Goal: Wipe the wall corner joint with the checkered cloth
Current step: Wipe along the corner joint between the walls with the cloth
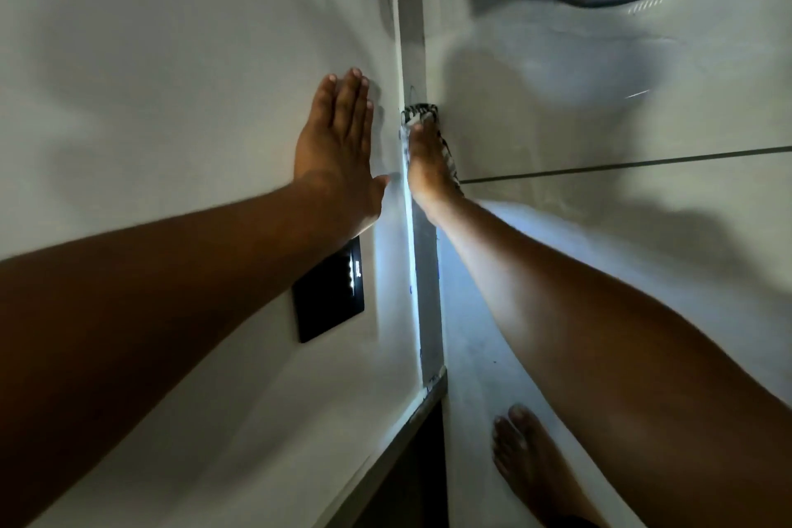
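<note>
Checkered cloth [422, 116] sits in the wall corner joint [413, 56], pinned under the right hand [428, 167], fingers extended over it, pressing flat rather than clenched. Left hand [338, 150] fully open, palm braced on the left wall [171, 77], holding nothing. Wiping looks mid-course: the joint runs on above and below the cloth. Cannot tell which stretches are already clean.
</note>
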